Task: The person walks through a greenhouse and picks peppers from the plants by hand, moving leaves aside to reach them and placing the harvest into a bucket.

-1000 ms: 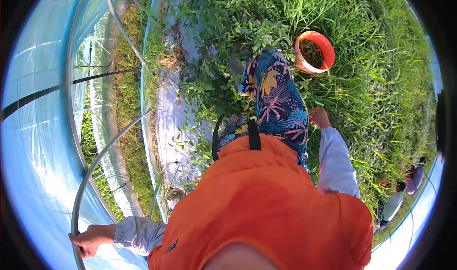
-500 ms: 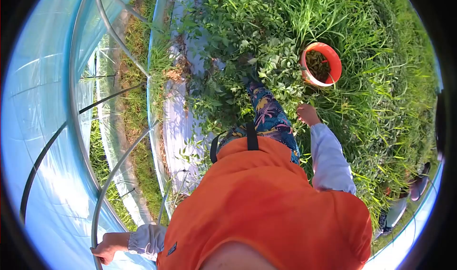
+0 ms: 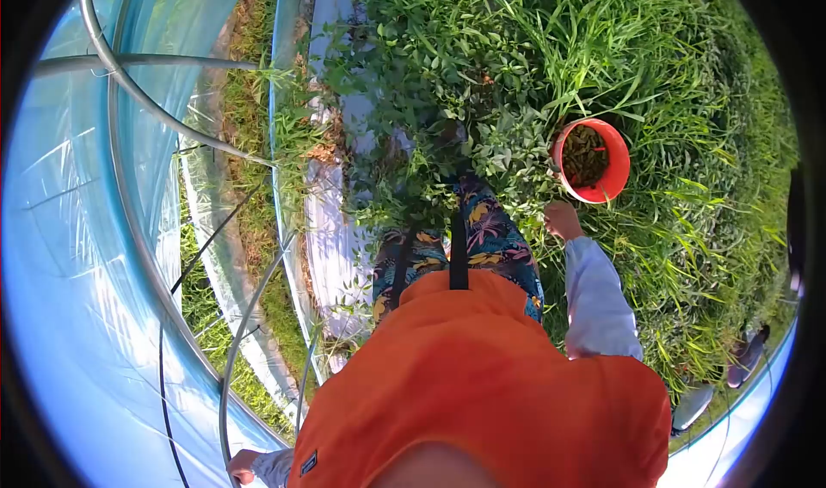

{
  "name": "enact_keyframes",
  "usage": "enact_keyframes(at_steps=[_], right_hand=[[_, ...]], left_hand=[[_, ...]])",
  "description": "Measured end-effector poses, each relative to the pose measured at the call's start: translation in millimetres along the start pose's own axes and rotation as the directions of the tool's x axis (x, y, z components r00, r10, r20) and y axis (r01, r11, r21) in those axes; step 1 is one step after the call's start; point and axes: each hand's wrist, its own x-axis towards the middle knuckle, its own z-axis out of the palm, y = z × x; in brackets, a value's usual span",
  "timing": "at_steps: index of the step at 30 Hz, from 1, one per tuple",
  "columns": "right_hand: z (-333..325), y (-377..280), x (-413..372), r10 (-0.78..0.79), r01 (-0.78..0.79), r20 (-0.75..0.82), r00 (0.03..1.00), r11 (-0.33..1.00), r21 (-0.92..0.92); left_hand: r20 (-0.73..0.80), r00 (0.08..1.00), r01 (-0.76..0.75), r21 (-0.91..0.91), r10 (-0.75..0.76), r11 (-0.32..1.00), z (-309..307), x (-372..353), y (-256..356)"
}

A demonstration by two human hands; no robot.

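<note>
Since the earlier frames the raised, patterned leg has come down. The bucket (image 3: 612,181) now lies closer to the right hand (image 3: 562,220), just beyond it and a little to its outer side. The left hand (image 3: 243,467) has slid to the lowest part of the view, where only part of it shows.

The left hand is low and behind the body, its fingers curled round the metal hoop (image 3: 231,359). The hoop rises from the hand in a curve along the clear plastic sheeting (image 3: 69,230) on that side. The right hand hangs at the end of a pale sleeve (image 3: 595,292), out in front and well apart from the left. Its fingers are drawn in loosely, and I cannot tell whether anything is in them. It touches nothing that can be made out and hovers over long grass (image 3: 688,101).

The bucket is red-orange with a pale rim. It stands upright in the grass and holds a heap of dark green pickings too small to name. Leafy plants (image 3: 430,67) grow thick ahead of the right hand and inward of it. Between the two hands are the patterned trousers (image 3: 495,240) and an orange top (image 3: 482,385). A white strip of ground cover (image 3: 329,230) runs forward on the left hand's side of the legs. Far out past the right hand, someone else's shoes (image 3: 745,357) show at the edge of the view.
</note>
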Motion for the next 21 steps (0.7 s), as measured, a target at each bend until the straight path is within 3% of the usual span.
enact_keyframes(at_steps=[1, 3, 4, 7, 10, 12, 13, 14, 15, 16, 18, 19, 21], right_hand=[[-0.4, -30.5, 2.2, -0.055, 0.055, -0.017, 0.998, 0.998, -0.01], [-5.9, -65.5, 26.7, -0.015, 0.004, 0.071, 0.997, 0.987, 0.159], [3.4, -113.9, 5.6, -0.014, 0.017, -0.072, 0.997, 0.999, 0.037], [2.6, -140.0, 13.3, -0.053, 0.066, -0.116, 0.992, 0.992, 0.105], [8.6, -135.1, 17.7, -0.04, 0.053, -0.109, 0.993, 0.992, 0.117], [13.0, -120.2, 24.8, -0.011, 0.018, -0.071, 0.997, 0.994, 0.109], [16.3, -116.7, 24.0, 0.0, 0.005, -0.047, 0.999, 0.993, 0.118], [19.1, -110.9, 22.3, 0.012, -0.009, -0.023, 1.0, 0.992, 0.125], [22.3, -106.7, 22.2, 0.019, -0.019, -0.001, 1.0, 0.991, 0.133], [27.1, -102.5, 23.3, 0.001, 0.004, -0.043, 0.999, 0.994, 0.106], [30.1, -95.1, 31.2, 0.03, -0.029, -0.013, 0.999, 0.993, 0.115], [33.0, -94.1, 38.4, 0.043, -0.043, 0.002, 0.999, 0.992, 0.117], [40.9, -102.7, 46.8, 0.075, -0.066, -0.039, 0.996, 0.978, 0.196]], left_hand=[[0.016, 0.998, 0.056, 0.043, -0.057, 0.998, -6.4, 4.8, -8.9], [0.073, 0.982, 0.163, 0.159, -0.176, 0.974, -16.3, 11.1, -19.1], [0.104, 0.962, 0.222, 0.228, -0.251, 0.948, -20.7, 14.9, -27.4], [0.229, 0.835, 0.326, 0.527, -0.501, 0.785, -34.8, 28.7, -60.6], [0.332, 0.589, 0.262, 0.784, -0.737, 0.562, -45.1, 24.9, -103.7], [0.373, 0.323, 0.172, 0.881, -0.87, 0.442, -48.4, 3.3, -134.7], [0.324, 0.187, 0.089, 0.935, -0.927, 0.344, -49.7, -36.3, -152.9], [0.292, 0.407, 0.065, 0.936, -0.865, 0.346, -60.8, -122.4, -147.4], [0.255, 0.251, -0.083, 0.967, -0.934, 0.241, -63.9, -197.5, -130.2], [0.292, -0.066, -0.277, 0.913, -0.954, 0.299, -55.8, -226.2, -157.5], [0.411, -0.26, -0.639, 0.605, -0.874, 0.475, -60.2, -375.0, -105.0], [0.378, -0.428, -0.67, 0.476, -0.821, 0.569, -52.9, -423.7, -103.3], [0.348, -0.632, -0.566, 0.402, -0.692, 0.72, -43.9, -523.4, -83.7]])
